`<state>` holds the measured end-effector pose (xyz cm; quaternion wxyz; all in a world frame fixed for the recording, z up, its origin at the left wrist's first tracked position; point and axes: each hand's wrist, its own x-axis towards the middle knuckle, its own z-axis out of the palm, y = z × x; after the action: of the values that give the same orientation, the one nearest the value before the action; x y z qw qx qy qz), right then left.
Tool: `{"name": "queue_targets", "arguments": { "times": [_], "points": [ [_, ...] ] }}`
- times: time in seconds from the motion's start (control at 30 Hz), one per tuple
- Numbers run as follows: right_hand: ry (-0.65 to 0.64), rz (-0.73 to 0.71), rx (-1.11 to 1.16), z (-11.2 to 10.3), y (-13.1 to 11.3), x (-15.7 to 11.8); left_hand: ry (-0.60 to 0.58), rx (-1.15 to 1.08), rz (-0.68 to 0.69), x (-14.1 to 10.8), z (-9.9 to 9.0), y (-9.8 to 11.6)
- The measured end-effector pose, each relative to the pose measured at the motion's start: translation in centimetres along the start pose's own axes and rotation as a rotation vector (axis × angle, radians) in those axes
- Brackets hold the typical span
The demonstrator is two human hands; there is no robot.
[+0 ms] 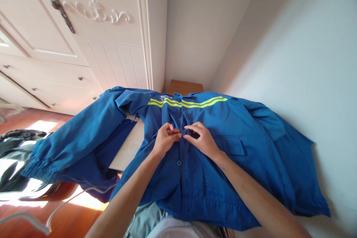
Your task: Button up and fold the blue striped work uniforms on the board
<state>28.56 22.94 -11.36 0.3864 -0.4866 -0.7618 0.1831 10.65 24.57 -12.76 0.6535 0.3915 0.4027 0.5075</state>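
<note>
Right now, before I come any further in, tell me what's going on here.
A person is working with both hands at the front opening of a blue jacket, which is spread out front side up. The left hand pinches the front edge, and the right hand has its thumb and fingertips right beside it. A button shows below the hands, and a yellow-and-gray stripe crosses the chest above them.
</note>
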Motion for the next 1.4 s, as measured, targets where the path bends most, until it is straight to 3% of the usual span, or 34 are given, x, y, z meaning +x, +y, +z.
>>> {"name": "queue_targets", "arguments": {
  "times": [0.37,0.83,0.97,1.17,1.4],
  "points": [
    [-0.12,0.011,0.092,-0.7,0.5,0.1,-0.045,0.021,0.071,-0.4,0.1,-0.3],
    [-0.168,0.279,0.412,-0.3,1.5,1.4,-0.131,-0.031,0.07,-0.4,0.0,-0.1],
    [-0.166,0.288,0.396,-0.3,1.5,1.3,-0.108,0.011,0.1,-0.5,0.1,-0.3],
    [-0.159,0.274,0.321,-0.5,1.3,1.0,0.018,0.244,0.228,-1.0,0.3,-1.0],
    [-0.124,0.278,0.341,-0.6,1.0,0.9,-0.051,0.276,0.295,-2.1,0.3,0.0]
  ]
}}
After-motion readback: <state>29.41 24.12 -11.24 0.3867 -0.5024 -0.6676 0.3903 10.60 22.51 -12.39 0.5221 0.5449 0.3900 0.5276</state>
